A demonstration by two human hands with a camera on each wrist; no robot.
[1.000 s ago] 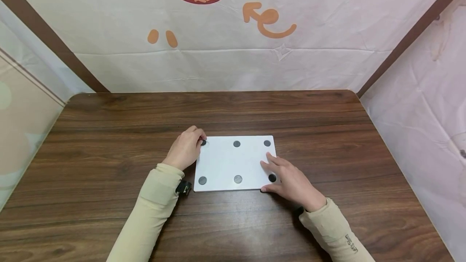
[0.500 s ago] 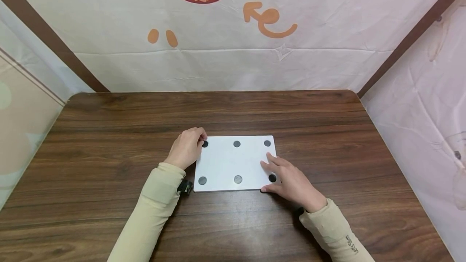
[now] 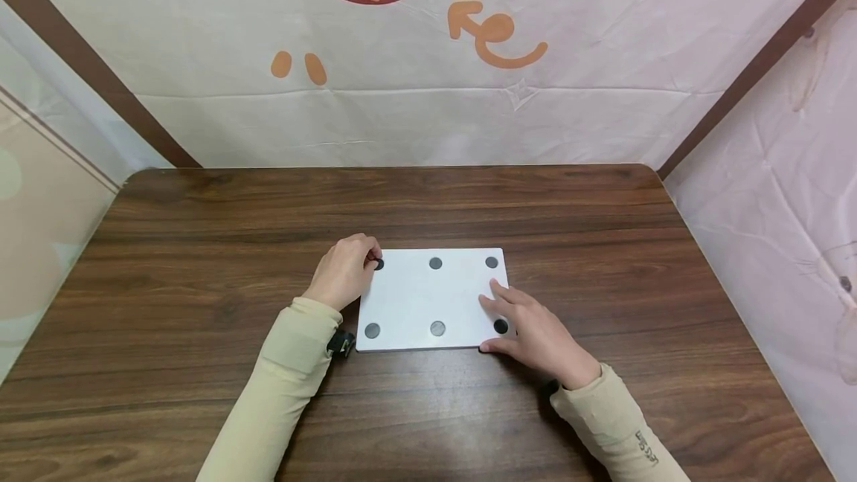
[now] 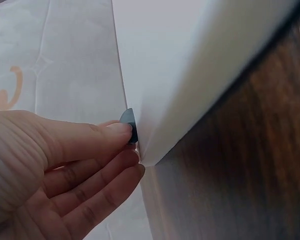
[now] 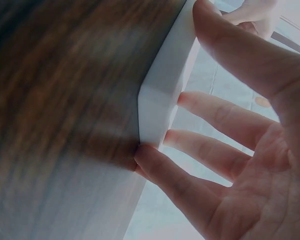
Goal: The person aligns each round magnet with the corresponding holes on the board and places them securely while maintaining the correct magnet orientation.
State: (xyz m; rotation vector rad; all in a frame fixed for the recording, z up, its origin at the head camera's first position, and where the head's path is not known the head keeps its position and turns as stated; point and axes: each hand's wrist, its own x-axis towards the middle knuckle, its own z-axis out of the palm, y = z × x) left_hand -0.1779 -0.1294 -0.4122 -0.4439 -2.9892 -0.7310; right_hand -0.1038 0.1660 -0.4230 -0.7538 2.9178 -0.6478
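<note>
In the head view a white rectangular board [image 3: 428, 296] lies flat on the wooden table. Round grey and black discs sit along its far and near long sides. My left hand [image 3: 343, 270] pinches a dark round disc [image 4: 129, 126] between thumb and fingers at the far left corner; its fingers partly cover it. The left wrist view has the disc standing on edge against the board's face. My right hand [image 3: 535, 333] rests spread at the near right corner, thumb at the near edge and fingertips [image 5: 184, 99] against the board, beside a black disc [image 3: 501, 326].
The brown wood-grain table [image 3: 214, 244] reaches well past the board on all sides. A pale printed cloth [image 3: 402, 125] hangs behind its far edge, with more cloth at both sides. A small black device [image 3: 341, 344] sits at the left wrist.
My left hand has shifted slightly to the right with the dark disc, and its fingers cover more of it. The right hand and the board have stayed put.
</note>
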